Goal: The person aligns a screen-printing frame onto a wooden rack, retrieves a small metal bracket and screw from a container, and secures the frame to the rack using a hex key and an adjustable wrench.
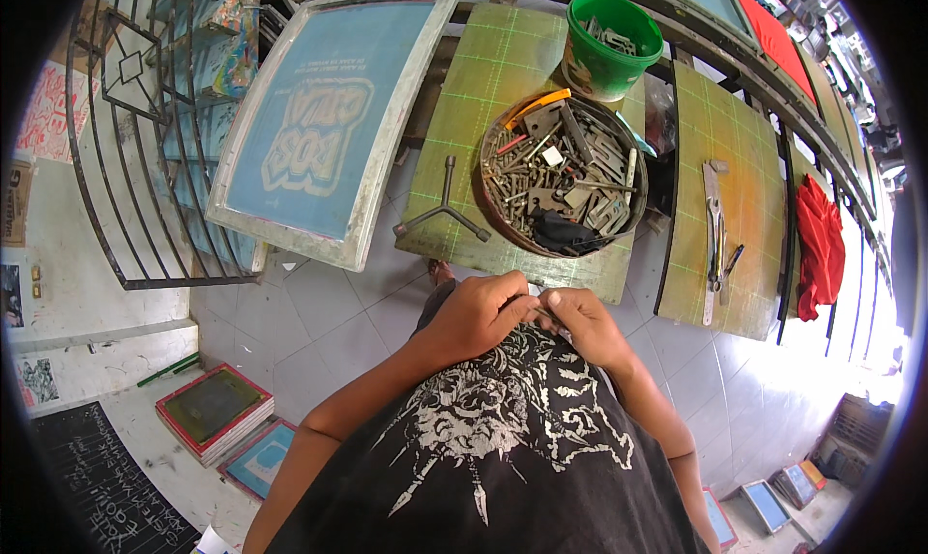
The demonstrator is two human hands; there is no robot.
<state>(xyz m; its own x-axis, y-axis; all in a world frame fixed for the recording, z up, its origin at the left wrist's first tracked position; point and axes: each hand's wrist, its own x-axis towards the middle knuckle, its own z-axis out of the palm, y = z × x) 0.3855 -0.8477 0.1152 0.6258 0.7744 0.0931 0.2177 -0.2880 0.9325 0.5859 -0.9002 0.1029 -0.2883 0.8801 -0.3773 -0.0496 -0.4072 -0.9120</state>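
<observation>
My left hand (480, 314) and my right hand (583, 324) meet in front of my black shirt, just beyond the near edge of a yellow-green board (541, 269). Fingers and thumbs of both are closed in a pinch around something small and thin, mostly hidden by the fingertips; its kind does not show. Ahead of them on the board stands a round pan (491, 206) full of bolts, flat metal brackets and loose hardware. A three-armed socket wrench (446, 206) lies to the left of the pan.
Behind the pan stands a green bucket (619, 66) with metal parts inside. A framed printing screen (324, 119) with blue mesh rests at the left. On the right-hand board (749, 187) lie a metal strip (713, 235) and small tools; red cloth (818, 249) hangs beyond.
</observation>
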